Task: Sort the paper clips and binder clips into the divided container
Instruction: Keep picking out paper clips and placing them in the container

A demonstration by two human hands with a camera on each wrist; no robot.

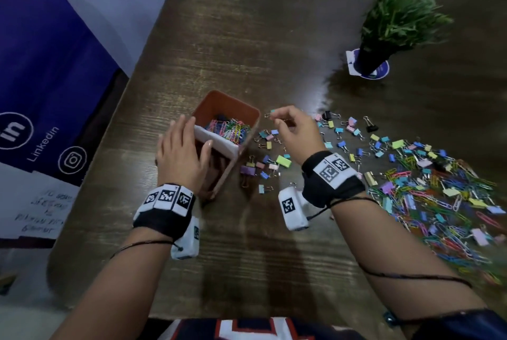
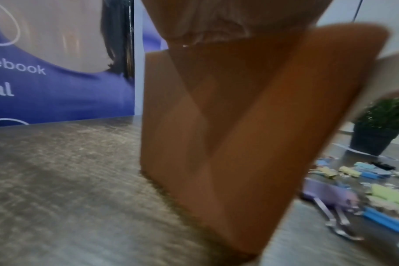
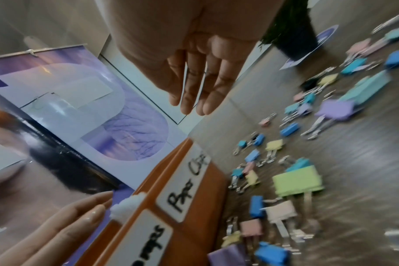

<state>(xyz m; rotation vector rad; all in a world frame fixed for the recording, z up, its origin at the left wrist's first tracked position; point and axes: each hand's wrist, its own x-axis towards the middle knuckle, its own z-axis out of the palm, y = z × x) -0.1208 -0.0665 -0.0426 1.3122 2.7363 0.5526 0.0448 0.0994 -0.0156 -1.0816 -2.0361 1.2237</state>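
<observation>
Dark wood-grain table (image 1: 274,37) fills my head view, with a blue social-media banner (image 1: 41,79) off its left edge and a small potted plant (image 1: 395,26) at the far right. Near the middle stands the orange divided container (image 1: 241,120), a white divider (image 1: 216,140) splitting it; its far compartment holds a tangle of coloured paper clips (image 1: 229,128), and I cannot see into the near one, which the hand covers. My left hand (image 1: 182,153) lies over that near part with fingers straight and loosely spread, thumb resting on the divider, gripping nothing. My right hand (image 1: 295,128) hovers just to the right of the container, above the table, thumb and forefinger pinching a small teal binder clip (image 1: 271,112). Below and right of it, loose binder clips (image 1: 277,161) lie scattered on the table, thickening into a mixed heap of clips (image 1: 439,197) at the right edge. From the right wrist view I read a handwritten label (image 3: 187,181), "Paper Clips", on the container's side.
</observation>
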